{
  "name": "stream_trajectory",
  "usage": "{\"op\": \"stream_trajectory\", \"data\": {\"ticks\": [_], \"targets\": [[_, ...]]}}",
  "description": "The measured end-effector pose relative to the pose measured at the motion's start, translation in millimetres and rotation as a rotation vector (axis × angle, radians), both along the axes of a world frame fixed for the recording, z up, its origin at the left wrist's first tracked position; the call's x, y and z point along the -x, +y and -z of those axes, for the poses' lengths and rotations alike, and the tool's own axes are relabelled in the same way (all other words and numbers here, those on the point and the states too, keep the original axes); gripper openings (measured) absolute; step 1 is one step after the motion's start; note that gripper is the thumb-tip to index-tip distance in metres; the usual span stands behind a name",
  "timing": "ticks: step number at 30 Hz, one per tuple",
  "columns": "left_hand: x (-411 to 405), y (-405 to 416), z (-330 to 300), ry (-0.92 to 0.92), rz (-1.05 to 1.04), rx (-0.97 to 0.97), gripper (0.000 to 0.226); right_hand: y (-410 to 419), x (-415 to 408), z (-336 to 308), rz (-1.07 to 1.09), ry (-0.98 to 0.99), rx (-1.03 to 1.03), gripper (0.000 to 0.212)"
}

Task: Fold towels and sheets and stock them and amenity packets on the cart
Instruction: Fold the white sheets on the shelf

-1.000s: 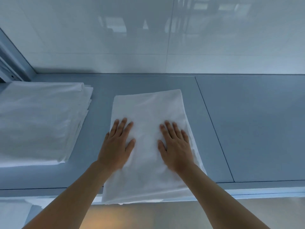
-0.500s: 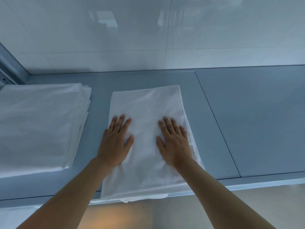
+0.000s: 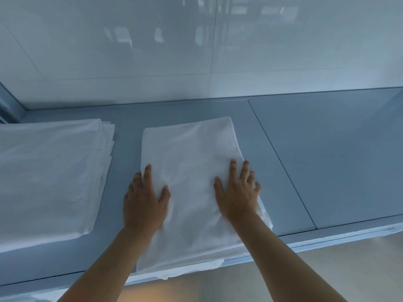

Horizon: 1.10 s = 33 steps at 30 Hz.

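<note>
Left hand (image 3: 145,203) and right hand (image 3: 238,196) flat, fingers (image 3: 245,171) spread, nothing pinched. Folded sheet (image 3: 192,171) under palms on worktop (image 3: 327,160); near edge overhangs behind wrists. Finished stack (image 3: 48,171) left of fingers. Risk: outward push shears layers, overhang drags fold off.

A grey surface (image 3: 327,162) runs left to right, backed by a glossy wall (image 3: 196,51) that blocks any reach beyond its far edge. A stack of white linens (image 3: 50,175) fills the left end. A folded white sheet (image 3: 192,192) lies in the middle, with both hands flat on it: left hand (image 3: 144,203) at its left edge, right hand (image 3: 237,197) near its right edge. A narrow bare strip separates stack and sheet. The surface to the right of the sheet is open.
</note>
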<state>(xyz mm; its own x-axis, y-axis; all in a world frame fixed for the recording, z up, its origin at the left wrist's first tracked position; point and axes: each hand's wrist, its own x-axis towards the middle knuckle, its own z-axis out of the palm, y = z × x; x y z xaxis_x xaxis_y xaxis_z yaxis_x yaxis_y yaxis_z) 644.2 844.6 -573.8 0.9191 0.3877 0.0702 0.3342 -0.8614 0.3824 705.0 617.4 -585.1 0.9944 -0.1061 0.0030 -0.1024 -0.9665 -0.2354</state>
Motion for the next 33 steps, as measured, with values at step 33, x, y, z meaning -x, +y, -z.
{"op": "stream_trajectory", "data": {"ticks": [33], "targets": [[5, 239, -157, -0.265, 0.064, 0.248, 0.069, 245, 22, -155, 0.042, -0.302, -0.574, 0.078]]}}
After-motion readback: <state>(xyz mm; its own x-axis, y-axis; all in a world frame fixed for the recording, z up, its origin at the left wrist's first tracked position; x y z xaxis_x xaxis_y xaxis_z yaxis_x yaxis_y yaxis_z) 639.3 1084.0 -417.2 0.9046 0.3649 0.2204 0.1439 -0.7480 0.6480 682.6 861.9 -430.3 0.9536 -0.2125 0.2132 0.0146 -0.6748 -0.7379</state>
